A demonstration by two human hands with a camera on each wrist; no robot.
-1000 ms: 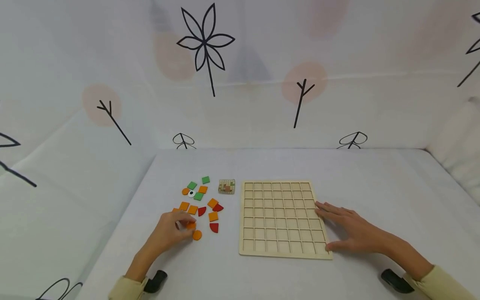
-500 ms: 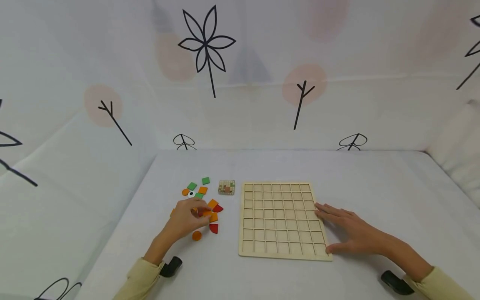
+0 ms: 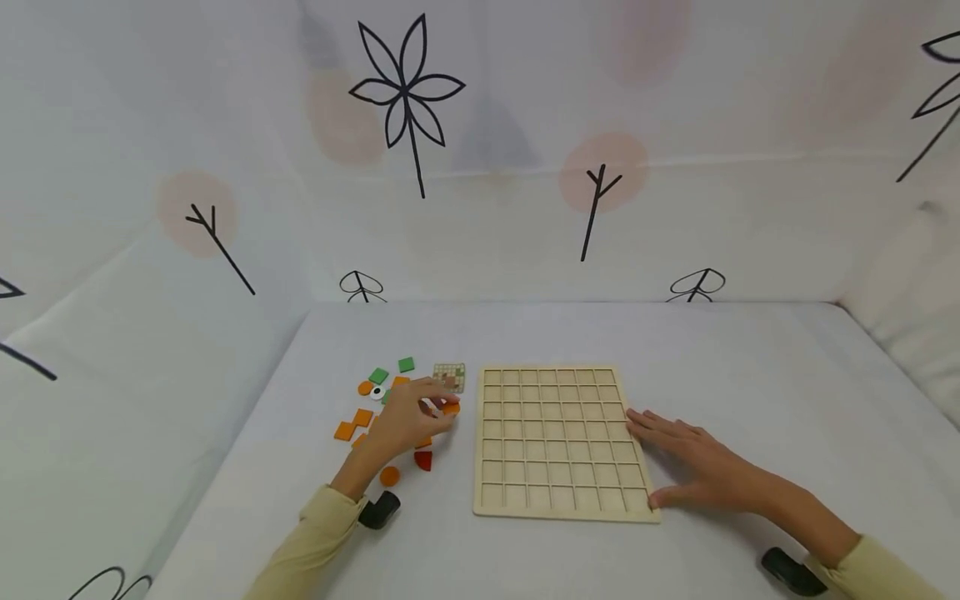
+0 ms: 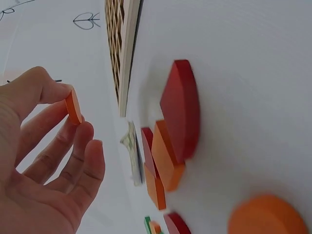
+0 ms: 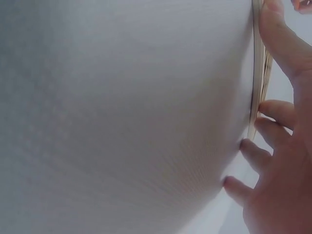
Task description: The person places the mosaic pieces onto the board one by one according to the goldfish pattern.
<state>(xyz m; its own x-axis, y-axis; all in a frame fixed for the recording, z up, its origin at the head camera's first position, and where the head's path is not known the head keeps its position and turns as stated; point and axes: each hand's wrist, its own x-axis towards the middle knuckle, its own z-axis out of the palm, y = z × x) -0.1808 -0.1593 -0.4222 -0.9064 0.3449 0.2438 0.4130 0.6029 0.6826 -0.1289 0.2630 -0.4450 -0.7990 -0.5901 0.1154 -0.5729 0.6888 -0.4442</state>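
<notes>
My left hand (image 3: 402, 422) pinches a thin orange piece (image 4: 73, 106) between thumb and index finger, raised over the tabletop just left of the wooden grid board (image 3: 558, 442). The other fingers spread loosely in the left wrist view. All the visible cells of the board are bare. At its right edge rests my right hand (image 3: 701, 467), fingers extended and thumb and fingertips touching the rim. A red quarter-circle (image 3: 423, 460) and an orange disc (image 3: 389, 476) lie below the left hand, which hides some pieces behind it.
Loose flat pieces lie left of the board: orange squares (image 3: 345, 431), green squares (image 3: 378, 376) and a white eye piece (image 3: 377, 392). A small patterned card (image 3: 448, 372) lies by the board's upper left corner. White cloth walls (image 3: 495, 233) stand behind and at the sides.
My left hand has carried the orange piece up and to the right, from among the loose pieces to near the board. The right hand has stayed at the board's edge.
</notes>
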